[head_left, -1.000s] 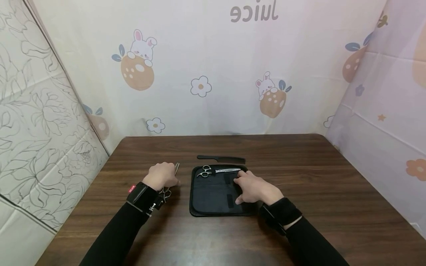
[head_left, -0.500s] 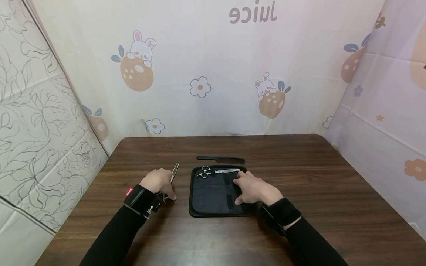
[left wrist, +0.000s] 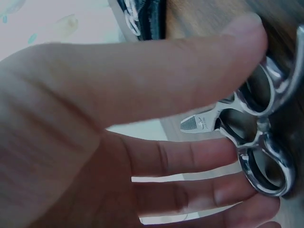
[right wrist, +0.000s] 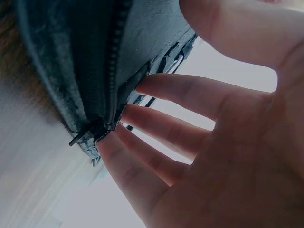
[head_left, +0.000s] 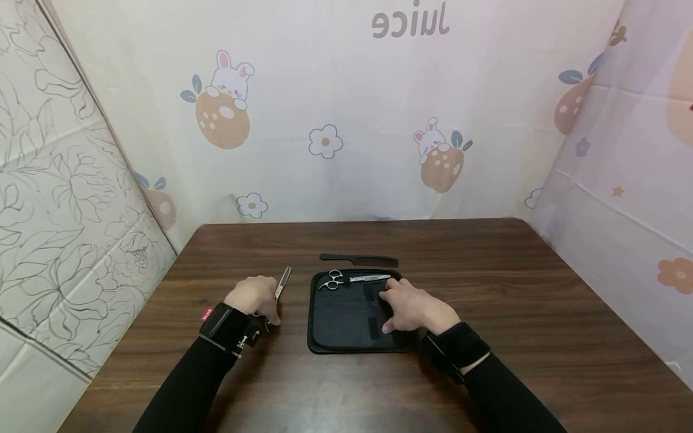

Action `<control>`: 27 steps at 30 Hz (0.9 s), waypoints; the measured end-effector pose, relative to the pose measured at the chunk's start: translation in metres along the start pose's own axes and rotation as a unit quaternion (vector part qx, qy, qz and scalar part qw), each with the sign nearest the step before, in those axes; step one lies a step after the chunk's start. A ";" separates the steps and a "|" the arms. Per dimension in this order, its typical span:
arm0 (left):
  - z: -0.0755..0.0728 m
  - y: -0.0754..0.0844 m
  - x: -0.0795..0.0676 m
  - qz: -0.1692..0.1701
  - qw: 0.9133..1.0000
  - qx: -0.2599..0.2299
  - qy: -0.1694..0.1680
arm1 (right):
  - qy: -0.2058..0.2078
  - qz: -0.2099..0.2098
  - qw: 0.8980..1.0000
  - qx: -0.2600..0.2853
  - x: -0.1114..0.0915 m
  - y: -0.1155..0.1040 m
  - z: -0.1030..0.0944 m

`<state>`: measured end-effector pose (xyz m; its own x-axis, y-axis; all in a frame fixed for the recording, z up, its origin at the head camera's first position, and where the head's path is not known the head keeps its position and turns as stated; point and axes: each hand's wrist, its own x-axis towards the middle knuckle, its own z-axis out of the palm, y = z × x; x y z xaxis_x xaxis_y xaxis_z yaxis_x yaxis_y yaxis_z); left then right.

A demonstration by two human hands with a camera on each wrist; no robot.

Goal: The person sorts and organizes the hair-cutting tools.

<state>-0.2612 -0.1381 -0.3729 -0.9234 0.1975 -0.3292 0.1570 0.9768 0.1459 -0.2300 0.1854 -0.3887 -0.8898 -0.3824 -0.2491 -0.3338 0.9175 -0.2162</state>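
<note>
My left hand [head_left: 255, 296] is at the finger rings of a silver pair of scissors [head_left: 283, 282] left of the case. In the left wrist view, its nearly straight thumb [left wrist: 180, 76] reaches across the scissors' rings [left wrist: 268, 166], with the fingertips right at them. The black zippered case [head_left: 341, 322] lies flat at the table's middle. Inside, along its far edge, sits another pair of scissors [head_left: 368, 278] under a dark strap. My right hand [head_left: 414, 305] rests on the case's right side; in the right wrist view, its fairly straight fingers [right wrist: 166, 133] touch the zippered edge [right wrist: 114, 71], thumb apart.
A black comb [head_left: 360, 260] lies just behind the case. The brown wooden table [head_left: 487, 258] meets a printed curtain [head_left: 368, 174] at its back edge, with a floral panel [head_left: 81, 198] on the left.
My left hand has shifted left and slightly back, so more of the scissors' blades shows beside it. The right hand and the case have stayed in place.
</note>
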 end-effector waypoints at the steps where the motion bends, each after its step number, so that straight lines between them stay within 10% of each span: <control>1: 0.000 -0.001 0.000 0.001 1.000 -0.007 -0.001 | 0.000 0.001 1.000 -0.001 0.000 0.000 0.000; 27: 0.006 -0.005 0.018 0.035 0.997 -0.057 0.050 | 0.002 -0.002 1.000 0.005 0.000 -0.001 0.000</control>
<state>-0.2762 -0.1389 -0.3855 -0.9428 0.2493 -0.2215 0.1855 0.9440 0.2728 -0.2296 0.1848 -0.3887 -0.8902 -0.3847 -0.2441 -0.3334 0.9152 -0.2264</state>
